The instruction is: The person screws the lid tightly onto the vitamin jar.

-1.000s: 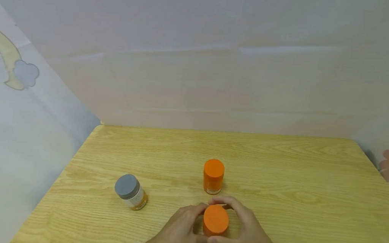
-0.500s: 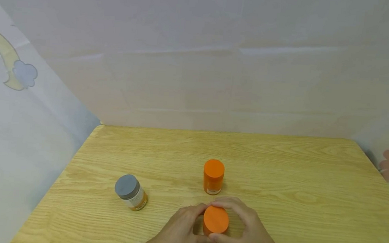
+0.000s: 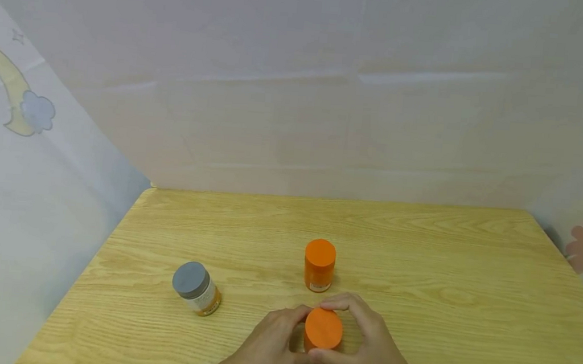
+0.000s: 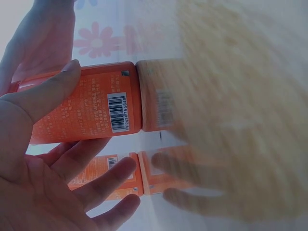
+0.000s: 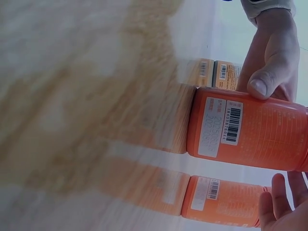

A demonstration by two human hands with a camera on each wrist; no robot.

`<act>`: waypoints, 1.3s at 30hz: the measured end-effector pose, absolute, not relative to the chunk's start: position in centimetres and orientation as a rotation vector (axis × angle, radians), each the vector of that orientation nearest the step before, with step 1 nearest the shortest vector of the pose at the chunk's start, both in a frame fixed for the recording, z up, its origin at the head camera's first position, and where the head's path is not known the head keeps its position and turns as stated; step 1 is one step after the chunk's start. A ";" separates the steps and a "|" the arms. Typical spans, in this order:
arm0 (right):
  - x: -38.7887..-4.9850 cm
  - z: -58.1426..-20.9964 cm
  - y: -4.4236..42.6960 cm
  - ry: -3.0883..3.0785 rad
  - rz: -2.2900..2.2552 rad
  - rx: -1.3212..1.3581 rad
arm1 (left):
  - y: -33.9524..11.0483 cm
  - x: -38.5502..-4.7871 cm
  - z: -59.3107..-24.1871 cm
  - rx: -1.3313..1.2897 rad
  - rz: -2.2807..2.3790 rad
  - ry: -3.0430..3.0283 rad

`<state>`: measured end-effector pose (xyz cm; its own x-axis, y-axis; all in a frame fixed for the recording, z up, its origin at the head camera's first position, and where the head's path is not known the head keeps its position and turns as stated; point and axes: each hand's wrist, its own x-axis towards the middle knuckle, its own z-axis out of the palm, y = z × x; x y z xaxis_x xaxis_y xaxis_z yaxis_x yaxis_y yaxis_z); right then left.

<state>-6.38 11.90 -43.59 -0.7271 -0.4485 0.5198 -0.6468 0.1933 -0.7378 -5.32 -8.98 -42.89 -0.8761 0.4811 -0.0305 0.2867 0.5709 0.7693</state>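
An orange bottle (image 3: 323,328) with an orange lid stands upright on the table near its front, between both hands. My left hand (image 3: 265,345) holds the bottle's body; in the left wrist view its thumb lies on the orange label (image 4: 91,103), beside a barcode. From the other side, my right hand (image 3: 376,348) grips around the lid with thumb and index finger. The right wrist view shows the bottle's base meeting the table, and the right fingers (image 5: 281,199) at the lid end. Whether the lid sits loose or tight cannot be seen.
A second orange bottle (image 3: 319,267) stands just behind the held one. To the left is a jar (image 3: 195,289) with a grey lid and an orange-white label. The wood-grain table (image 3: 444,262) ends at a pale cloth backdrop (image 3: 286,119).
My right thumb and index finger have shifted slightly around the lid. The left hand, the held bottle and the other containers stay in place.
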 end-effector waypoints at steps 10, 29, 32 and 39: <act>-6.5 -43.1 12.2 -2.354 1.520 1.090 | -8.9 -5.5 -42.8 0.669 1.102 2.636; -6.5 -43.4 11.8 -2.305 1.602 1.054 | -8.8 -5.5 -42.8 0.615 1.146 2.596; -6.5 -43.3 11.8 -2.328 1.589 1.044 | -8.8 -5.6 -42.8 0.614 1.138 2.595; -6.5 -42.7 12.0 -2.432 1.499 1.053 | -8.8 -5.4 -42.6 0.605 1.018 2.635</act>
